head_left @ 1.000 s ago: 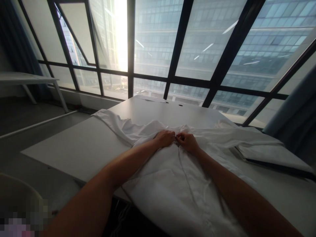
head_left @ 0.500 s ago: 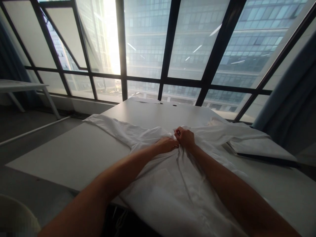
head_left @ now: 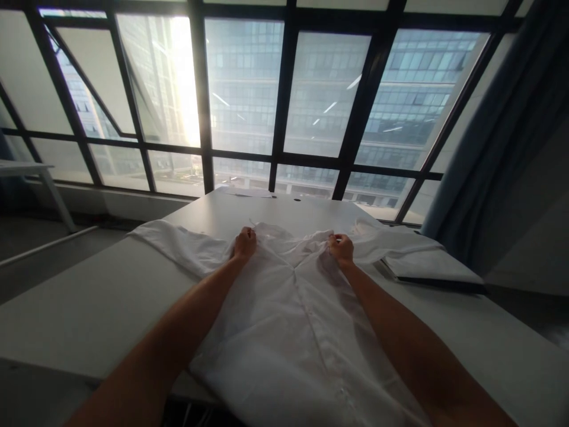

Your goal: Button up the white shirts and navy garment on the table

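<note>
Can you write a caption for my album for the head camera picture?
Two hands, left and right, pinching a white garment.

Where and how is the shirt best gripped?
Probably by the far edge of the shirt, either side of its V, pinched from above: the soft cloth ruffles there, giving folds to catch, and left hand and right hand hold it there.

Bright light glared at eleven o'clock through the dark-framed windows [head_left: 244, 89], beyond which stood a glass-fronted building [head_left: 413, 89], while a blue curtain [head_left: 484, 136] hung at two o'clock, another table [head_left: 26, 169] stood at nine o'clock on the grey floor [head_left: 26, 243], and a white table [head_left: 106, 308] stretched toward twelve.
</note>
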`<state>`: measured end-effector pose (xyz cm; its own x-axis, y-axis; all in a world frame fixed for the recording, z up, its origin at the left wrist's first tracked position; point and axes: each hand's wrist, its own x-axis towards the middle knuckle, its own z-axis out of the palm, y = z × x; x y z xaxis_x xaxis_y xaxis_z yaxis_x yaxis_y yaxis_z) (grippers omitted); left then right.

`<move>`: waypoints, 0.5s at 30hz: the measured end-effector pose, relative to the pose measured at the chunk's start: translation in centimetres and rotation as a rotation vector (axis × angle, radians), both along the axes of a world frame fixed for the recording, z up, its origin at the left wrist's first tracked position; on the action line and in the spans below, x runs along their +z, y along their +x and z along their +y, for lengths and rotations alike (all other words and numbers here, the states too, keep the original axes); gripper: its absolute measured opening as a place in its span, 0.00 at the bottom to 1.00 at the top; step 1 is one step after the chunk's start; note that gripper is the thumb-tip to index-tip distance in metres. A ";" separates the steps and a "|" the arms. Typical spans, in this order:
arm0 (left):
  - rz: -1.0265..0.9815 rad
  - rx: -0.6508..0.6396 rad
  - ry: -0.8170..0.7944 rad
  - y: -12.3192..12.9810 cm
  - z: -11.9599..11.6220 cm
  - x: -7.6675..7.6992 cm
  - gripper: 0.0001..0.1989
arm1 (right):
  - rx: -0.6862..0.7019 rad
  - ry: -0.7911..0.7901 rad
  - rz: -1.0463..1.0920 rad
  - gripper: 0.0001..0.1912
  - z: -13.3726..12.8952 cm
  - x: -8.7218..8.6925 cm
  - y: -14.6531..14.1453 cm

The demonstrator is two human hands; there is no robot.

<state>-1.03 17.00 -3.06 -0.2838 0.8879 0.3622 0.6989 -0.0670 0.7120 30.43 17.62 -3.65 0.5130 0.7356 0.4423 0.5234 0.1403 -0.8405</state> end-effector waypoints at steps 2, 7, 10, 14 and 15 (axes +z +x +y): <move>-0.024 -0.026 0.032 0.3 1.3 1.3 0.14 | 0.039 0.003 0.105 0.10 1.0 1.2 -0.6; -0.075 -0.062 0.096 2.3 5.3 7.7 0.21 | 0.198 0.071 0.171 0.20 4.1 6.7 -2.6; 0.116 -0.209 0.101 3.9 5.7 9.3 0.33 | 0.309 0.024 -0.064 0.33 4.1 7.8 -4.3; 0.579 -0.514 0.066 5.2 2.6 5.5 0.27 | 0.560 -0.041 -0.528 0.24 1.3 4.3 -7.2; 0.671 -0.587 0.031 5.1 1.5 4.0 0.24 | 0.647 -0.059 -0.631 0.20 0.2 3.1 -7.7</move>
<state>4.05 18.55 0.98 0.4945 0.8103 0.3146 0.8147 -0.5582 0.1570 22.69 17.86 -0.58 -0.3333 0.8265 0.4536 0.7234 0.5327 -0.4392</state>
